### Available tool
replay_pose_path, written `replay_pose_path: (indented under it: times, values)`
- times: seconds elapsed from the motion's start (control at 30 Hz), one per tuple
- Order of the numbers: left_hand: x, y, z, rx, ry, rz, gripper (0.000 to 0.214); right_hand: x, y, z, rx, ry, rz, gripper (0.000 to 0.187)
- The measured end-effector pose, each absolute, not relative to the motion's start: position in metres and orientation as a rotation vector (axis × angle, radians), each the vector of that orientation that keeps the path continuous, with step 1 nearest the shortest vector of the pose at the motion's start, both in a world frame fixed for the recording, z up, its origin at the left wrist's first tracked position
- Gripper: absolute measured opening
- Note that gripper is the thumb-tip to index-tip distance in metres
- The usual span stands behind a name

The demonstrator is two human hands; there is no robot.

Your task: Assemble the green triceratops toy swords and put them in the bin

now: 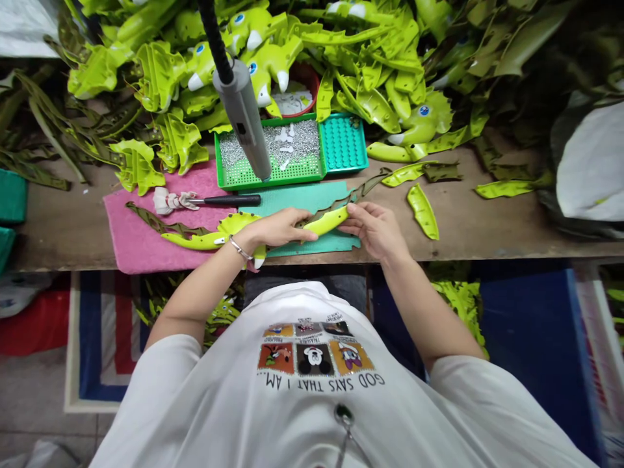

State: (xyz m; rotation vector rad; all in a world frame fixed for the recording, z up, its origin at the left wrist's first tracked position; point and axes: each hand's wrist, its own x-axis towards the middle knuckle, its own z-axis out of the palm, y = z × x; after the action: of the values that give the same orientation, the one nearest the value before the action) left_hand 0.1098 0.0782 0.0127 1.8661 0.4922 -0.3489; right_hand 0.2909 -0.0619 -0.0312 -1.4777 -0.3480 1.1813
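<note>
A crowded brown tabletop [482, 227]

We see a pink cloth [129, 237] beside a teal mat [297, 197], with a green tray [297, 162] and a studded teal tray [344, 143] just behind. Along the back we find heaped lime-green pieces [380, 107]; olive strips [58, 140] lie at left, one curved lime piece [423, 211] at right.

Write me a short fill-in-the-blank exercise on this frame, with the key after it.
1. The lime part is held by the left hand and the ____ hand.
2. The bracelet is on the ____ wrist.
3. The wrapped tool head lies on the ____ cloth.
4. The tray holding silvery bits is coloured ____.

Missing words: right; left; pink; green.
</note>
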Motion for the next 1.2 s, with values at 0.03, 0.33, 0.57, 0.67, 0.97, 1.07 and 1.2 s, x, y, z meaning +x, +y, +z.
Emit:
replay_pose_path:
  times: [0.03, 0.33, 0.57, 0.67, 0.97, 1.07, 1.2]
  values:
    - [0.110, 0.079, 0.013, 1.863, 0.492, -0.360, 0.040, 0.291, -0.064, -0.033, -1.544, -0.400, 1.063, 0.060]
    - [0.111, 0.085, 0.010, 1.860, 0.448, -0.349, 0.032, 0.285, -0.071, -0.022, -1.627, -1.895, 0.257, 0.033]
    - [0.113, 0.089, 0.000, 1.940, 0.466, -0.283, 0.027, 0.295, -0.058, -0.029, -1.452, -2.070, 0.126, 0.027]
    - [0.113, 0.089, 0.000, 1.933, 0.483, -0.285, 0.028, 0.296, -0.058, -0.027, -1.419, -2.082, 0.104, 0.026]
    - [0.108, 0.085, 0.006, 1.836, 0.348, -0.305, 0.042, 0.281, -0.062, -0.026, -1.548, -1.968, 0.236, 0.021]
    - [0.108, 0.085, 0.007, 1.850, 0.389, -0.290, 0.036, 0.283, -0.070, -0.030, -1.592, -1.696, 0.198, 0.034]
    - [0.108, 0.085, 0.007, 1.809, 0.427, -0.319, 0.034, 0.287, -0.076, -0.040, -1.661, -0.809, 0.366, 0.052]
